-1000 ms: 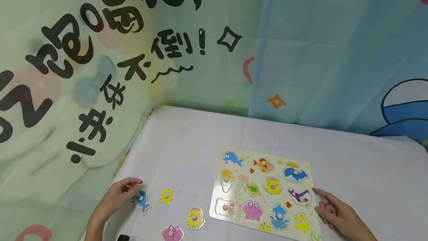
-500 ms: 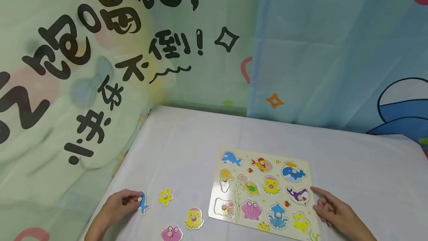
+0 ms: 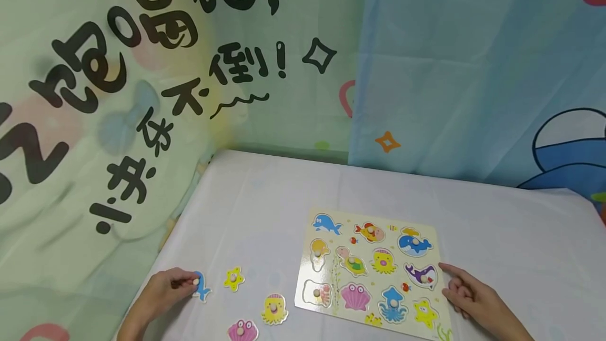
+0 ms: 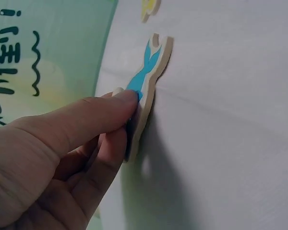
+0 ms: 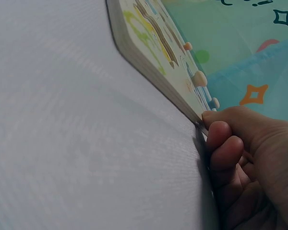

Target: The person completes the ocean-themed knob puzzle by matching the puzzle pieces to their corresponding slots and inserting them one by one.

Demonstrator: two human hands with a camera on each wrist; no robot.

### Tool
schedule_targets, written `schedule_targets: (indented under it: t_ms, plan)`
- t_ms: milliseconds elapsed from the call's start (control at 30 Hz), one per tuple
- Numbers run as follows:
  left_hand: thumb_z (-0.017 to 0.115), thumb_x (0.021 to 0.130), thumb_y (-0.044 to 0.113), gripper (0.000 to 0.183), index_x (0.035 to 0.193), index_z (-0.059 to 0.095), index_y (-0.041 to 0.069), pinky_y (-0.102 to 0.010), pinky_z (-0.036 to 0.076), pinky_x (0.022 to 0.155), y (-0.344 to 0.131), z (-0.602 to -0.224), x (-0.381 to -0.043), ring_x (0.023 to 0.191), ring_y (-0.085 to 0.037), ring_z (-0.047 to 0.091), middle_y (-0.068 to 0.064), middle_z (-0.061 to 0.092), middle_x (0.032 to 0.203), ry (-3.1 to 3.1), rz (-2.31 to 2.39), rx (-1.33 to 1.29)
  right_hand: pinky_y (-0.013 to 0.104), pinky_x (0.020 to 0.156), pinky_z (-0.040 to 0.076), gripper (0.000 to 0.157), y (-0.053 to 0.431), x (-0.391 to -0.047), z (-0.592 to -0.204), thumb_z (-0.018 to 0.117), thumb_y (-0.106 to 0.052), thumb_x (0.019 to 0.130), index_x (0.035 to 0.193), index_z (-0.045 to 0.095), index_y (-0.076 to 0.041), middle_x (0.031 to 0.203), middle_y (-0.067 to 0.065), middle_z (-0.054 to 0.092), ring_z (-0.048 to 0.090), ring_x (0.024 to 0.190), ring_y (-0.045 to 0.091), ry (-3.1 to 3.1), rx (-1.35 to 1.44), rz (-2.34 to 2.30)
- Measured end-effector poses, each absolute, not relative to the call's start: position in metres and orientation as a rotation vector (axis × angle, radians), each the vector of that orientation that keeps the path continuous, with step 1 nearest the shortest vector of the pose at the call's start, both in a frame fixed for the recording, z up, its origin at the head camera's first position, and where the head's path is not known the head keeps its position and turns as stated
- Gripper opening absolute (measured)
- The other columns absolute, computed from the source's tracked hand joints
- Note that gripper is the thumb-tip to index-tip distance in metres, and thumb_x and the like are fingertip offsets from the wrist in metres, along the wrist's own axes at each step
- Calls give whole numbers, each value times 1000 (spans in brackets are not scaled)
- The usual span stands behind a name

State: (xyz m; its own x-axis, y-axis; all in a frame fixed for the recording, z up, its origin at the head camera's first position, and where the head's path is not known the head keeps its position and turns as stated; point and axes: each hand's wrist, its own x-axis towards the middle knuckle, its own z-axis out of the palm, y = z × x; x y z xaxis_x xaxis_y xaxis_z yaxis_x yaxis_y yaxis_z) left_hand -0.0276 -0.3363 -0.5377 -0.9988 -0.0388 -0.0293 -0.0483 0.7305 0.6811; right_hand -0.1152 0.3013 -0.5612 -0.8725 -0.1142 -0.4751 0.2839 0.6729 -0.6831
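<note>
My left hand (image 3: 163, 291) pinches a blue dolphin puzzle piece (image 3: 202, 287) by its small knob. Seen by the left wrist camera, the dolphin piece (image 4: 146, 72) stands on edge, its forked tail pointing up and away. My right hand (image 3: 478, 299) lies at the right side of the puzzle board (image 3: 374, 280); its index fingertip touches the board's edge while the other fingers curl loosely. Up close in the right wrist view, that fingertip (image 5: 211, 117) meets the board's rim (image 5: 153, 79). Many of the board's sea-animal shapes hold knobbed pieces; the dolphin, octopus, shell and star shapes show no knobs.
Loose on the white cloth (image 3: 265, 199) lie a yellow star piece (image 3: 234, 279), a yellow octopus piece (image 3: 274, 309) and a pink shell piece (image 3: 243, 331), between my left hand and the board. Printed curtains (image 3: 293, 120) hang behind the table.
My left hand has moved slightly down and now pinches the dolphin piece, which looks turned more edge-on. The right hand keeps its place at the board. The head view has shifted a little.
</note>
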Motion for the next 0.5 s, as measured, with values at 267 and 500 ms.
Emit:
schedule_targets:
  t_ms: [267,500]
  plan:
    - [81,75,10,17,90,75,5,-19,50,59,-328,-526,-38,65,6,56,4,70,75,2880,1247,-4,22,57,46,72,301,-115,-558,63,-37,93,150,31,-8,82,4,51,52,62,18,2400,111,-1104]
    - [78,79,12,15,92,74,5,-21,52,60,-291,-518,-66,67,2,58,1,70,79,2774,1341,187,22,56,45,71,300,-113,-557,63,-36,92,149,32,-6,83,4,50,51,61,16,2407,89,-1119]
